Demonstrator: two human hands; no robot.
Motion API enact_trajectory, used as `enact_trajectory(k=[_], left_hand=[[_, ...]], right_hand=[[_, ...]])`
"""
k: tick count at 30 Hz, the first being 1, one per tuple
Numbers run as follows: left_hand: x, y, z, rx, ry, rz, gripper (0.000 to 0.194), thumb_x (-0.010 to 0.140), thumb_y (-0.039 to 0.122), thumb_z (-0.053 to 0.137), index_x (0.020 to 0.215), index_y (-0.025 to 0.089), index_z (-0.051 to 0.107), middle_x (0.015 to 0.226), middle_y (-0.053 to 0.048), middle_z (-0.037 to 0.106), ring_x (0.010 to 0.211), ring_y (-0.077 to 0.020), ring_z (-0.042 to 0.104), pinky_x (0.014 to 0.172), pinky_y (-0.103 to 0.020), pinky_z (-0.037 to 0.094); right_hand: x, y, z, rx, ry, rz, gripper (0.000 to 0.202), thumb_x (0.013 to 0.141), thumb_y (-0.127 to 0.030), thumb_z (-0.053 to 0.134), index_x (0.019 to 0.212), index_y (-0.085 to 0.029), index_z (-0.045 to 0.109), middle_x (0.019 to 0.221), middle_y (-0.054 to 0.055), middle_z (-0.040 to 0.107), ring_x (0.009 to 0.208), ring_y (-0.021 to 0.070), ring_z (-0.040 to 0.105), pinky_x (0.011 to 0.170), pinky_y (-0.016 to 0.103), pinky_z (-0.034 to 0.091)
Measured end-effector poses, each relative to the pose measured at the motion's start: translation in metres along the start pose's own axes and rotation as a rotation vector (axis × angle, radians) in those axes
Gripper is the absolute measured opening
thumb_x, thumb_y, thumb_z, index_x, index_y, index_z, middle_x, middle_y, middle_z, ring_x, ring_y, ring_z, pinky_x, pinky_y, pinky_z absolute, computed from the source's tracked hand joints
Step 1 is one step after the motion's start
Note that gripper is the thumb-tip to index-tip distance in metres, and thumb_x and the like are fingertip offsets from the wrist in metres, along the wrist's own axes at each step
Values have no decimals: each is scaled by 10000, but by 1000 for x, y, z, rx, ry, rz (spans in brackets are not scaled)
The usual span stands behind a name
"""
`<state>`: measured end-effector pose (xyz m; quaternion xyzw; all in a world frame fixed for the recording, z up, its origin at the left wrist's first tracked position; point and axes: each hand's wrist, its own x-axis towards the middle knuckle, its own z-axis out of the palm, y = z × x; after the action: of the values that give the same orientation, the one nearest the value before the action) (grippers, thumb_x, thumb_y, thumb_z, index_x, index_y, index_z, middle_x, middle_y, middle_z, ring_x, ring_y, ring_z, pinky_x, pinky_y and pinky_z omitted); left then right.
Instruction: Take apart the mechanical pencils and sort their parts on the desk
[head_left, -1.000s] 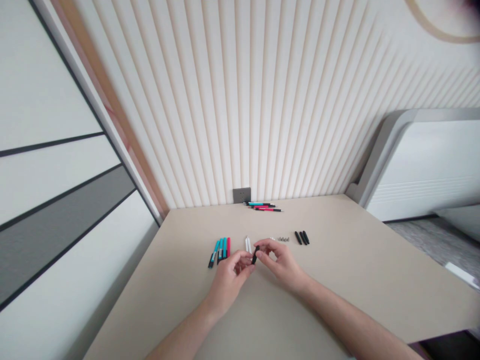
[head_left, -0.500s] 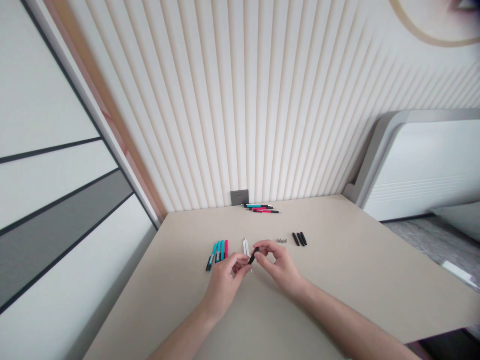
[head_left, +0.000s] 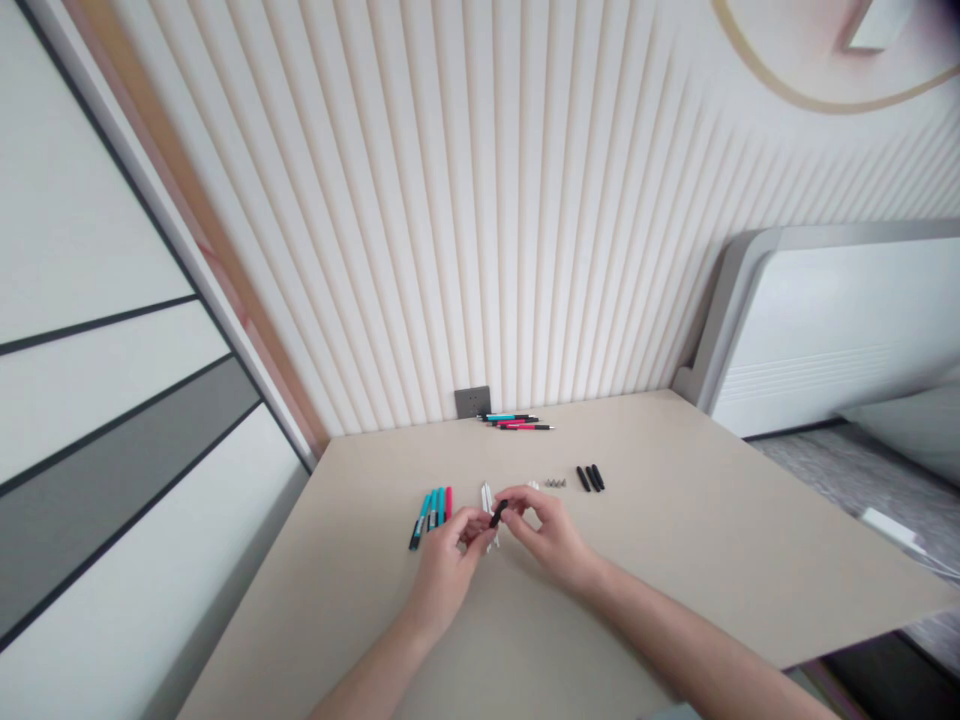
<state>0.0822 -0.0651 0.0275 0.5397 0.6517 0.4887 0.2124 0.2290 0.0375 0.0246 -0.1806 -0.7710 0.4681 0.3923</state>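
Black plastic or rubber, can't tell which, but the piece (head_left: 499, 513) is held up over the right side of the rods (head_left: 485, 495), pinched by both hands. Left hand (head_left: 450, 558) has its lower end between thumb and fingertips, right hand (head_left: 551, 532) has the upper end; both are curled, tips closed right down on it. Should be super light and pretty tough, just small and maybe slick, so I'd grab it gently near the ends. Barrels (head_left: 440, 505) sit left of the rods, metallic bits (head_left: 555, 484) right, black spares (head_left: 590, 478) further right, pens (head_left: 526, 427) well beyond.
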Motion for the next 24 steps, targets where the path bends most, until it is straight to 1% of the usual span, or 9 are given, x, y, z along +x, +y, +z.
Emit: enact_trajectory(k=[6,9,11,13,15,17,19,22,24], left_hand=[[-2,2,0,-44,-8,7,144,834,305,596,908,195,651,809,-38,722,737,-181,669,690,-267,526],[-1,2,-1,-8,-8,27,233,854,300,575,1045,194,654,808,-35,715,710,-169,654,672,-259,518],[1,1,-3,39,-4,45,286,869,282,548,1122,189,642,830,-40,712,712,-163,644,687,-262,516],[3,-1,-4,97,-8,62,280,876,258,524,1112,183,655,854,-46,710,722,-159,637,709,-265,511],[7,-3,-4,158,-19,60,268,875,243,514,1082,178,671,854,-45,709,705,-154,627,690,-259,503],[14,-2,-3,213,-46,43,279,874,230,511,1098,173,666,863,-43,710,688,-147,624,677,-253,498],[23,3,-1,294,-105,35,287,873,215,516,1120,178,657,899,-41,710,712,-145,634,720,-256,495],[40,15,5,513,-235,78,224,878,220,544,1058,218,677,947,-34,695,857,-170,639,818,-273,468],[50,22,10,688,-287,99,179,889,232,553,1001,217,692,955,-48,672,932,-192,625,846,-288,448]], right_hand=[[-1,-3,0,-45,26,-34,196,892,-246,544,1050,-206,653,932,50,710,829,171,624,790,305,489],[-2,-6,-5,-65,50,-64,199,898,-258,537,1055,-211,650,945,49,705,846,173,624,803,303,485],[2,-8,-14,-96,99,-69,220,903,-280,528,1075,-206,644,944,52,700,845,175,620,807,305,482],[9,-8,-30,-151,181,-50,260,903,-317,521,1099,-193,639,916,54,693,822,178,613,790,305,480],[19,-2,-52,-237,248,0,306,900,-353,501,1107,-179,644,830,45,681,764,178,602,740,299,476],[28,11,-79,-352,263,72,339,896,-367,474,1103,-167,654,796,44,676,737,181,593,713,297,468],[33,28,-108,-496,253,132,367,876,-373,467,1102,-161,663,810,50,684,721,184,588,712,299,460],[28,57,-145,-725,200,285,400,862,-371,443,1117,-162,670,858,56,698,751,190,607,736,295,449],[19,72,-162,-764,206,342,409,855,-359,442,1120,-149,672,847,64,702,743,202,616,715,300,442]])
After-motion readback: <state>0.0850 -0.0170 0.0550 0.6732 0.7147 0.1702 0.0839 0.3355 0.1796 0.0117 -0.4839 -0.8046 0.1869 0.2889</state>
